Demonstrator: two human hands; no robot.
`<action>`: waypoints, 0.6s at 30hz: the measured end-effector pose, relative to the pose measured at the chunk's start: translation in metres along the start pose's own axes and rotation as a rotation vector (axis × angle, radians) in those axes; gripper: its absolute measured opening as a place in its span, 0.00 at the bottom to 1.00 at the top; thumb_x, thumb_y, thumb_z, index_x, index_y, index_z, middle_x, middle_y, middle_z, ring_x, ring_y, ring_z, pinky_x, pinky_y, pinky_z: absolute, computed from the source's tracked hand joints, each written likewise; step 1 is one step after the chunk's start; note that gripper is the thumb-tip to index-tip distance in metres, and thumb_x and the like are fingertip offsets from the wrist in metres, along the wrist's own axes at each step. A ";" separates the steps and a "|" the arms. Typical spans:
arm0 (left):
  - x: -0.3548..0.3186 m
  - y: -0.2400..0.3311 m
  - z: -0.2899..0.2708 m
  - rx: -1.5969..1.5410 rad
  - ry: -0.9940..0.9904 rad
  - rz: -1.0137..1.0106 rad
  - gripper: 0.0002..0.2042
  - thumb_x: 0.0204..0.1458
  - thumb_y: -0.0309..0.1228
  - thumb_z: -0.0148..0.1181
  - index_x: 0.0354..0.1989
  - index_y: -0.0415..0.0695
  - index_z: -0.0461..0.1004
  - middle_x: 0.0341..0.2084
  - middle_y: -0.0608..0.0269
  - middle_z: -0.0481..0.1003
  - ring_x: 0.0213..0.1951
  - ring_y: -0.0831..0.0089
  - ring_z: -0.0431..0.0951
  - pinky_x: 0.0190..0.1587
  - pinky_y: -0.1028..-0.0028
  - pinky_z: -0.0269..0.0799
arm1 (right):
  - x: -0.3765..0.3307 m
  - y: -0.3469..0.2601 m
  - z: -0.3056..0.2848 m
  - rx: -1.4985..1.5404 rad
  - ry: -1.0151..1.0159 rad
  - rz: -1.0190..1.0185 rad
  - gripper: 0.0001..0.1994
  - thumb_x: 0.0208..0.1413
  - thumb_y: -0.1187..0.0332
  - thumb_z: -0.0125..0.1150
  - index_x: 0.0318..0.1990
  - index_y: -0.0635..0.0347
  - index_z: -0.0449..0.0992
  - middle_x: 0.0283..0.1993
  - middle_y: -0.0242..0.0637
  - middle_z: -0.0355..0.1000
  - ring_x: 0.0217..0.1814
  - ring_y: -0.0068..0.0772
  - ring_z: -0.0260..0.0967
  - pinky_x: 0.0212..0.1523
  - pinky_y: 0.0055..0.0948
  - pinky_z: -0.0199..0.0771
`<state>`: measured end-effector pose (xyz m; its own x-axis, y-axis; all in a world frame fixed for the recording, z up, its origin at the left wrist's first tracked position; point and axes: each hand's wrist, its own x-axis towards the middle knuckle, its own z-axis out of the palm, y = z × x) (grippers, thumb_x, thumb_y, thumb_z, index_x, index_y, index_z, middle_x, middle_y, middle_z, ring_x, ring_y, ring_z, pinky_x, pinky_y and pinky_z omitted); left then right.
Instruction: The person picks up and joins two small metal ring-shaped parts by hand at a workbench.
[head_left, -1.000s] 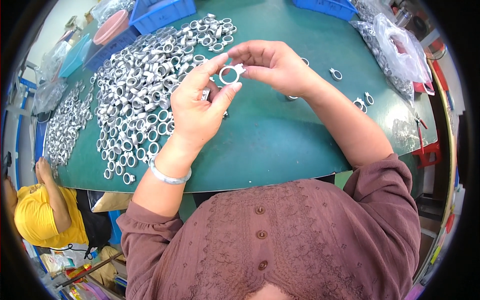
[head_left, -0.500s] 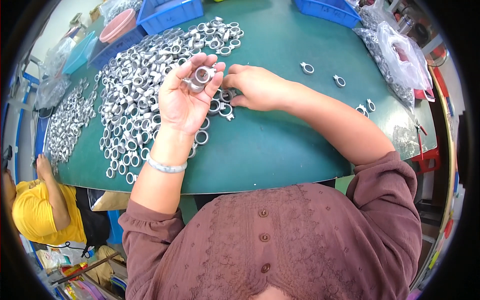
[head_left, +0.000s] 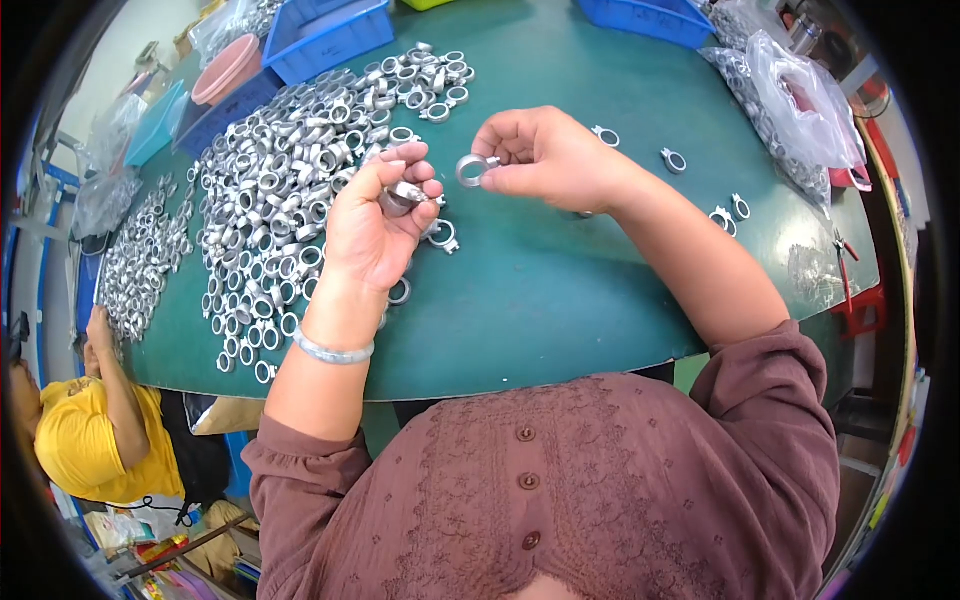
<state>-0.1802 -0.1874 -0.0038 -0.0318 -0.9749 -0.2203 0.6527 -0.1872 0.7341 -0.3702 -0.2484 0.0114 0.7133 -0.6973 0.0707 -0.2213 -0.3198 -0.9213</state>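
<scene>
My left hand [head_left: 368, 232] is palm up over the right side of a big pile of grey metal ring clamps [head_left: 270, 190]. Its fingers curl around a metal ring clamp [head_left: 402, 197]; whether it holds more than one is hard to see. Just to the right, my right hand [head_left: 552, 158] pinches another ring clamp [head_left: 471, 171] by its small lug, holding it above the green table [head_left: 520, 300]. The two held rings are close but apart. Below my left fingers, a loose ring clamp [head_left: 442, 235] lies at the pile's edge.
Single rings [head_left: 673, 160] lie scattered on the right, near clear plastic bags [head_left: 800, 110] of parts and red-handled pliers [head_left: 845, 262]. Blue bins [head_left: 330, 45] and a pink basin [head_left: 225, 70] stand behind the pile. A person in yellow [head_left: 95, 440] sits at the left by a second pile.
My right hand has lifted a ring clamp from beside the pile and moved right with it. My left hand has dropped slightly, its fingers curling more around its ring.
</scene>
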 end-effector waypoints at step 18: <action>-0.010 -0.010 0.015 0.215 -0.171 -0.090 0.10 0.53 0.35 0.47 0.33 0.40 0.69 0.26 0.61 0.72 0.18 0.83 0.63 0.17 0.87 0.56 | -0.003 -0.007 -0.010 0.312 -0.044 0.085 0.11 0.51 0.70 0.50 0.40 0.66 0.71 0.30 0.32 0.71 0.28 0.19 0.65 0.30 0.19 0.65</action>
<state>-0.1977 -0.1775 0.0002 -0.2213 -0.9560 -0.1924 0.4663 -0.2770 0.8401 -0.3780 -0.2503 0.0216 0.7308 -0.6822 -0.0215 -0.0711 -0.0448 -0.9965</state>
